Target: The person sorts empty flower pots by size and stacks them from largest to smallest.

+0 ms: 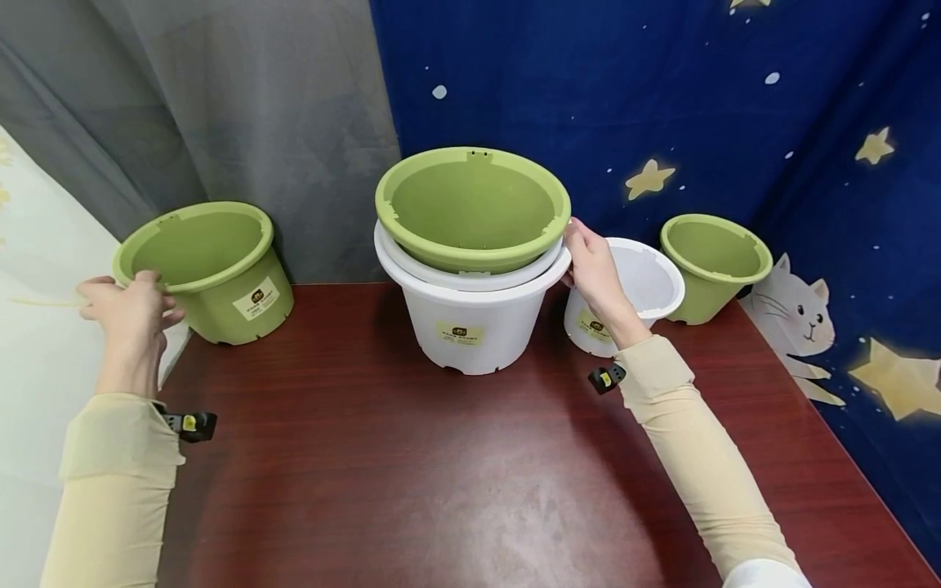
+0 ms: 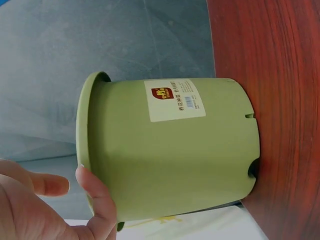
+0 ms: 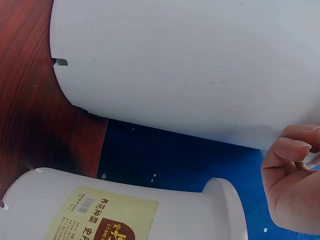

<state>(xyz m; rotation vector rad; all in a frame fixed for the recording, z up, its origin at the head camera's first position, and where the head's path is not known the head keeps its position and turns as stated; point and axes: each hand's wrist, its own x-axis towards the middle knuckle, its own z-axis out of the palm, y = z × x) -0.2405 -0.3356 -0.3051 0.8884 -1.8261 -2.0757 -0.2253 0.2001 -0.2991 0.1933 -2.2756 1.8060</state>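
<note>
Left of centre, a green pot (image 1: 220, 302) with a label stands on the table, and my left hand (image 1: 132, 314) is at its rim's near left side. The left wrist view shows a finger of that hand (image 2: 40, 210) touching the outside of the green pot's (image 2: 150, 150) rim, with another finger apart from it. In the middle a green pot (image 1: 470, 204) sits nested in white pots (image 1: 470, 327). My right hand (image 1: 595, 273) grips the right rim of the white stack, its fingers curled (image 3: 295, 177) beside the large white pot (image 3: 175, 70).
Right of the stack, a smaller white pot (image 1: 588, 331) stands partly behind my right forearm. Another green pot (image 1: 702, 294) is farther right on the dark red table (image 1: 412, 482). Grey and blue curtains hang behind the pots.
</note>
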